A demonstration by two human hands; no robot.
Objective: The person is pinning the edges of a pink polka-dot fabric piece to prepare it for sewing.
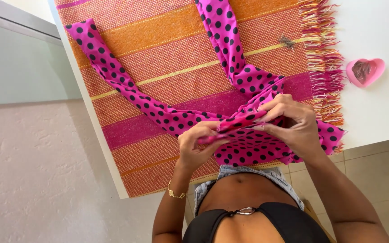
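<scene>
A long pink fabric with dark polka dots (158, 108) lies across a striped orange and pink woven cloth (167, 54) on a white table (374, 108). My left hand (196, 146) pinches a folded part of the dotted fabric near the table's front edge. My right hand (291, 123) grips the same bunched fold just to the right, fingers curled over it. Two strips of the fabric run away from my hands, one to the far left corner, one straight up the table.
A small pink heart-shaped dish (365, 71) with something brown in it sits on the bare white table right of the cloth's fringe (325, 58). A tiny dark scrap (287, 42) lies on the cloth. Pale floor shows at left, tiles at lower right.
</scene>
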